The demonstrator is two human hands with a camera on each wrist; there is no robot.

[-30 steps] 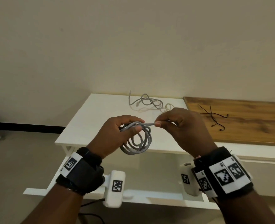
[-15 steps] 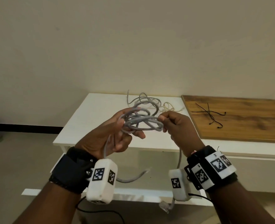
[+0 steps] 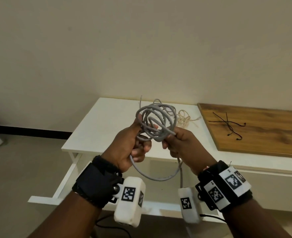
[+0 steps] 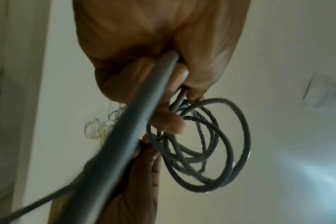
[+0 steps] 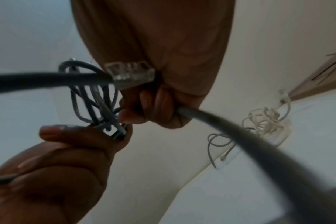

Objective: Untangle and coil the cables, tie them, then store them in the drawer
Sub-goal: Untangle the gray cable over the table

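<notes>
A grey network cable [image 3: 156, 121] is wound into several loose loops and held up in the air above the white table [image 3: 97, 127]. My left hand [image 3: 133, 143] grips one side of the coil [image 4: 205, 145], thumb up along the loops. My right hand [image 3: 178, 143] grips the other side, fingers curled round the strands. A slack length of the cable [image 3: 155, 177] sags between the two hands. Its clear plug [image 5: 130, 74] shows close to my right palm. A second grey cable [image 3: 169, 109] and a cream cable [image 3: 184, 119] lie tangled on the table behind.
An open white drawer [image 3: 62, 191] juts out under the table, below my wrists. To the right lies a wooden board [image 3: 262, 134] with thin black ties [image 3: 227, 124] on it. A cream wall stands behind the table. A black lead [image 3: 111, 229] runs on the floor.
Both hands have lifted the coil from hanging flat and low to standing higher. The loops have loosened and spread. The free end has dropped into a sagging loop below the hands.
</notes>
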